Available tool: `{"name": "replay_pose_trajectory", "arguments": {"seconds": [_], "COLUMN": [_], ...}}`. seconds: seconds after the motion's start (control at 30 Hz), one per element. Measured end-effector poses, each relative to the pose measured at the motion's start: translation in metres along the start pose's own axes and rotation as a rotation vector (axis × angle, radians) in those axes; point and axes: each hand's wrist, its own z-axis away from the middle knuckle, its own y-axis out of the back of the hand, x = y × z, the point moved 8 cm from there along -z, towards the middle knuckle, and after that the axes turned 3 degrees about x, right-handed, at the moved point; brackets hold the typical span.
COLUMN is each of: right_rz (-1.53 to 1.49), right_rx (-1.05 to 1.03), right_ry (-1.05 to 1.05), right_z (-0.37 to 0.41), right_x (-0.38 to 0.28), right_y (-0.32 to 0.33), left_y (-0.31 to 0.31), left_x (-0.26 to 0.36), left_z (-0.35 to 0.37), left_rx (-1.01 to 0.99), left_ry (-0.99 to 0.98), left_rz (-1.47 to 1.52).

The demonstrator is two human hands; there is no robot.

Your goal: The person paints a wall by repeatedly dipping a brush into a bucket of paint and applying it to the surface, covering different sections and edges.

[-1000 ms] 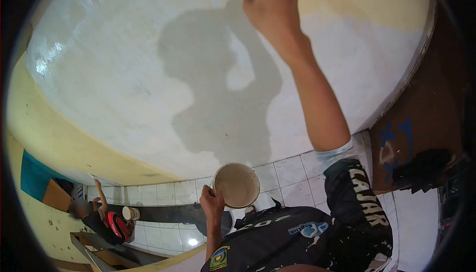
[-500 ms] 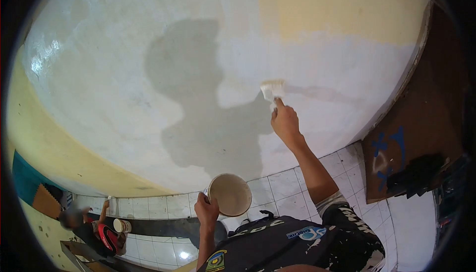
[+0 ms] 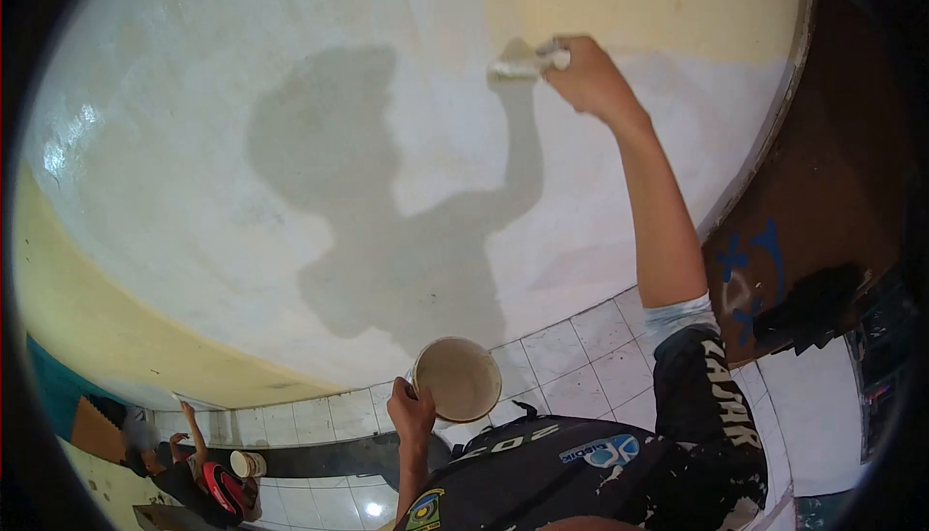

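My right hand (image 3: 593,76) is raised and closed round the handle of a paintbrush (image 3: 519,68). The brush's white head points left, right at the wall, below the yellow patch. Low in front of my body, my left hand (image 3: 413,409) grips the rim of a paint bucket (image 3: 458,379), thumb over its edge. The bucket is tilted so its pale inside shows. Before me the wall (image 3: 600,163) carries a whitish coat with yellow (image 3: 658,3) at upper right. My shadow falls across it.
At lower left a person (image 3: 184,478) reaches to the wall, with a second bucket (image 3: 248,463) close by. A brown board (image 3: 823,173) with blue marks stands on the right. White floor tiles (image 3: 581,357) run along the wall's foot.
My right hand has lifted the paintbrush higher up the wall and turned it sideways. The bucket in my left hand is nearly unmoved. The other person's arm reaches a little further left.
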Motion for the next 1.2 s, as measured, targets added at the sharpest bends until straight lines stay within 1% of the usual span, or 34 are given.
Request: {"name": "replay_pose_trajectory", "arguments": {"seconds": [0.1,0.13,0.2,0.3,0.33,0.37,0.43,0.5,0.63,0.67,0.73,0.77,0.83,0.87,0.93,0.97,1.03,1.07,1.13,1.17,1.2], "right_rz": [0.007,0.006,0.037,-0.057,-0.132,-0.133,0.205,0.208,0.21,0.203,0.189,0.185,-0.105,-0.112,-0.465,-0.464,-0.605,-0.595,-0.61,-0.608,-0.588], "right_rx": [0.114,0.114,0.404,0.405,0.233,0.234,0.273,0.271,0.07,0.069,-0.084,-0.09,-0.039,-0.048,-0.296,-0.332,-0.692,-0.754,-0.841,-0.885,-0.89], "right_ry": [0.088,0.083,0.342,0.344,0.088,0.091,0.284,0.274,0.146,0.145,0.048,0.045,-0.019,-0.027,-0.483,-0.5,-0.692,-0.73,-0.539,-0.567,-0.45], "right_z": [-0.027,-0.029,-0.027,-0.051,-0.033,-0.032,-0.025,0.012,0.08,0.091,0.109,0.118,0.138,0.152,0.205,0.225,0.284,0.313,0.353,0.377,0.394], "right_x": [-0.042,-0.055,-0.099,-0.11,-0.116,-0.101,-0.061,-0.026,0.033,0.04,0.063,0.075,0.101,0.103,0.132,0.131,0.13,0.138,0.141,0.146,0.145], "right_y": [0.034,0.041,0.075,0.079,0.075,0.062,0.005,-0.029,-0.073,-0.075,-0.088,-0.092,-0.089,-0.077,-0.067,-0.049,-0.038,-0.032,-0.02,-0.019,-0.015], "left_y": [-0.005,-0.006,-0.007,-0.008,-0.008,-0.009,-0.009,-0.012,-0.019,-0.019,-0.02,-0.021,-0.024,-0.023,-0.027,-0.028,-0.03,-0.032,-0.038,-0.042,-0.047], "left_x": [0.003,0.003,0.005,0.009,0.01,0.012,0.012,0.009,0.012,0.016,0.03,0.033,0.043,0.051,0.055,0.056,0.067,0.071,0.08,0.083,0.084], "left_z": [0.0,0.0,-0.001,-0.002,-0.003,-0.002,0.0,0.003,0.015,0.018,0.025,0.03,0.04,0.046,0.055,0.063,0.074,0.08,0.091,0.096,0.101], "left_rx": [-0.018,-0.029,-0.031,-0.025,-0.018,-0.015,-0.002,-0.006,-0.019,-0.015,-0.058,-0.058,-0.077,-0.091,-0.087,-0.083,-0.076,-0.096,-0.119,-0.122,-0.146], "left_ry": [-0.001,-0.003,-0.019,-0.03,-0.029,-0.03,-0.035,-0.017,-0.002,-0.002,-0.027,-0.022,-0.051,-0.055,-0.048,-0.045,-0.047,-0.023,0.001,-0.009,0.01], "left_rz": [0.007,0.024,0.003,-0.022,-0.026,-0.024,-0.006,-0.015,-0.013,-0.018,-0.003,-0.01,-0.073,-0.093,-0.088,-0.072,-0.086,-0.077,-0.085,-0.102,-0.07]}}
